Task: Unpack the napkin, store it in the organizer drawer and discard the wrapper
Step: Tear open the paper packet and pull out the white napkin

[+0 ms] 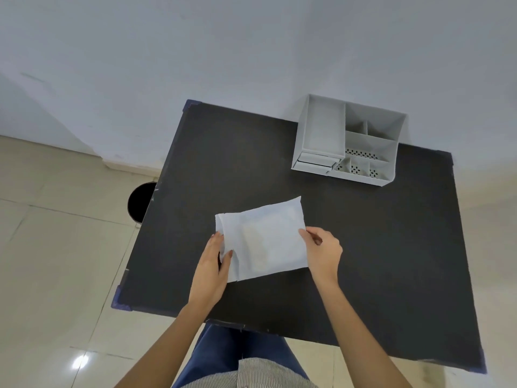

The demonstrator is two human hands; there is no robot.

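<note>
A white wrapped napkin pack (263, 239) lies on the black table (377, 247), near its front middle. My left hand (212, 270) grips the pack's left end, thumb on top and fingers at the open edge. My right hand (323, 253) pinches the right edge. A faint shape of the napkin shows through the wrapper. The grey organizer (349, 141) stands at the table's back right, with two small shut drawers (314, 162) at its front left and open compartments on top.
A black round bin (141, 203) stands on the tiled floor just left of the table, partly hidden by the table edge. A white wall runs behind the table. My lap is below the front edge.
</note>
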